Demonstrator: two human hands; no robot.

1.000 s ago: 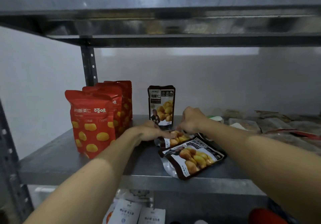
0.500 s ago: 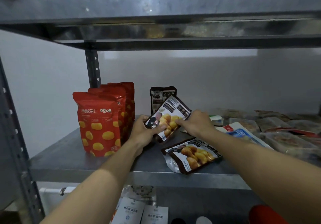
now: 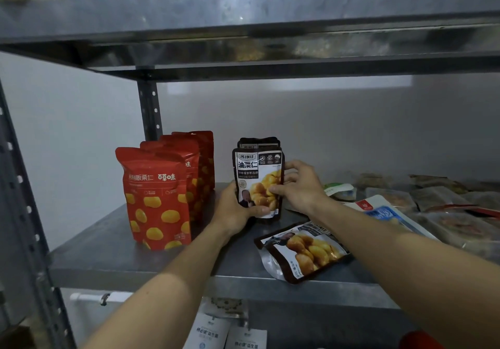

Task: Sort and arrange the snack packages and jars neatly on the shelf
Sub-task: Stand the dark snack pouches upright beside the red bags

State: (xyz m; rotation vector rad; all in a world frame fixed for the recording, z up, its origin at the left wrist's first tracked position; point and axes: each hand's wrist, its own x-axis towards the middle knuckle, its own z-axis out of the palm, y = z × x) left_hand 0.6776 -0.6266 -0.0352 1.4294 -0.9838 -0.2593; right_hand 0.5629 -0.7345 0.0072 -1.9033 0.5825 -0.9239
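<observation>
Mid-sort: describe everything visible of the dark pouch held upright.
The dark pouch is a glossy, flexible stand-up bag, dark brown with a white label panel, Chinese lettering and pictured yellow chestnut kernels. It stands upright, front toward the camera, base at the metal shelf, just in front of a matching upright pouch and right of the red pouches. The left hand holds its lower left edge, thumb across the front; the right hand pinches its right edge. Its top looks sealed.

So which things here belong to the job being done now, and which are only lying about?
In the job: held dark pouch, upright between left hand and right hand; rear dark pouch; flat dark pouch; red pouches.
Lying about: blue-white packet; clear packets at right; white packs below.
</observation>
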